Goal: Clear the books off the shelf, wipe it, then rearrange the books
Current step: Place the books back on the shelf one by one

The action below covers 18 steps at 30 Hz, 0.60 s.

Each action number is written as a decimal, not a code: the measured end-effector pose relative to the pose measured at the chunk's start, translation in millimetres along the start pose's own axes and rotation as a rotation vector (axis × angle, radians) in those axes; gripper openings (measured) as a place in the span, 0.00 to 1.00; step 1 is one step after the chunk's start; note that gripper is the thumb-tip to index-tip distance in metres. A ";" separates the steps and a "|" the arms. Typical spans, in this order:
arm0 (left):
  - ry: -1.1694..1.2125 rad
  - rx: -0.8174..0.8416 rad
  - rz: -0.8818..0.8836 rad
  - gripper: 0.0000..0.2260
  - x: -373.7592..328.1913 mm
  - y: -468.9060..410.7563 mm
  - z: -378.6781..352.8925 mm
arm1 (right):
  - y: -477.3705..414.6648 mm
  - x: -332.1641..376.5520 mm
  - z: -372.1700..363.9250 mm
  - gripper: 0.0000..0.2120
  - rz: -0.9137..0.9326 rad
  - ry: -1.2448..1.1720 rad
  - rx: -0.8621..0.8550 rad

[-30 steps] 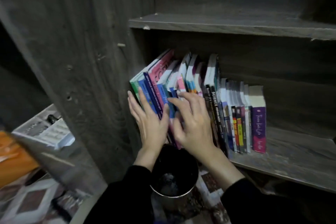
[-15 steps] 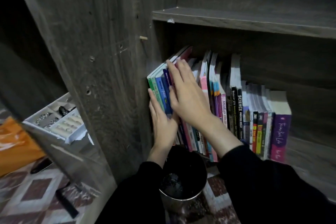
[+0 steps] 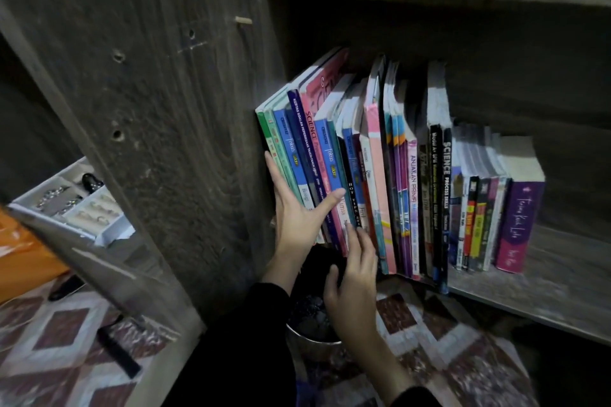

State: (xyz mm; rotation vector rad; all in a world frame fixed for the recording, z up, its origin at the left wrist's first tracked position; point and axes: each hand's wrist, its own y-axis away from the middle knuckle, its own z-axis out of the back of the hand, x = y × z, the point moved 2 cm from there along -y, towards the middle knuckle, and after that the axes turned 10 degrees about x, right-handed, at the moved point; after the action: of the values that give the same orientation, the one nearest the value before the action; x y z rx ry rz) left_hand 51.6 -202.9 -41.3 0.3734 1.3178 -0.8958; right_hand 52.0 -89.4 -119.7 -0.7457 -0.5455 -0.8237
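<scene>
**Hands on the left end of the book row**

Left hand (image 3: 297, 211): reaches up from a black sleeve, palm turned right. The fingers lie straight and flat against the outer cover of the green book (image 3: 268, 139), slid between it and the side panel (image 3: 165, 109). The thumb is splayed wide across the lower spines. Grip is wide and nothing is closed in it.

Right hand (image 3: 353, 274): lower and nearer, with fingers loosely extended. The fingertips (image 3: 356, 232) touch the bottom of the spines just right of the left thumb. The thumb hangs free and the hand holds nothing.

Books (image 3: 396, 175): all stand on the shelf (image 3: 545, 291). The left group leans left toward the side panel and the right group is upright. A dark round bin (image 3: 314, 314) sits below the hands.

Legible writing:
- Navy spine (image 3: 302, 142): "KERTAS SOALAN PEPERIKSAAN", rest too small to read.
- Pink spine (image 3: 314, 139): "SCIENCE".
- Two blue spines: "Fokus".
- Thin black spine by the right fingertips: "HOT TIPS".
- Lilac spine (image 3: 412, 182): "ANJAKAN PRIMA".
- Black spine (image 3: 446, 172): "SCIENCE PROCESS SKILLS".
- Purple book (image 3: 519, 225), far right: cursive "Terima Kasih", last word unclear.
</scene>
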 end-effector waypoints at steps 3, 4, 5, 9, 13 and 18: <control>-0.024 -0.019 -0.013 0.57 5.3 -1.6 -3.6 | 9.6 -0.4 -13.0 0.37 -0.296 -0.124 0.065; -0.024 -0.026 -0.015 0.57 6.4 -1.9 -4.4 | 12.0 -0.7 -17.1 0.40 -0.382 -0.187 0.104; -0.021 -0.031 -0.025 0.57 6.8 -2.1 -5.1 | 14.6 -1.5 -21.9 0.43 -0.425 -0.227 0.140; -0.011 -0.036 -0.053 0.57 9.1 -3.7 -5.5 | 20.5 -1.3 -38.5 0.51 -0.288 -0.013 0.128; -0.020 -0.039 -0.058 0.57 10.9 -3.8 -5.5 | 10.1 2.9 -34.6 0.47 -0.054 0.224 0.010; -0.050 -0.058 -0.054 0.56 10.6 -3.7 -4.0 | 11.6 -7.4 -37.6 0.44 -0.126 0.169 -0.108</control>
State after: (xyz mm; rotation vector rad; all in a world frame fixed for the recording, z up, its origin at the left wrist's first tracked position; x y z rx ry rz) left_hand 46.1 -206.1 -51.3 0.2700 1.3097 -0.9043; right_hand 62.6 -109.6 -152.5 -0.7376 -0.4022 -1.0298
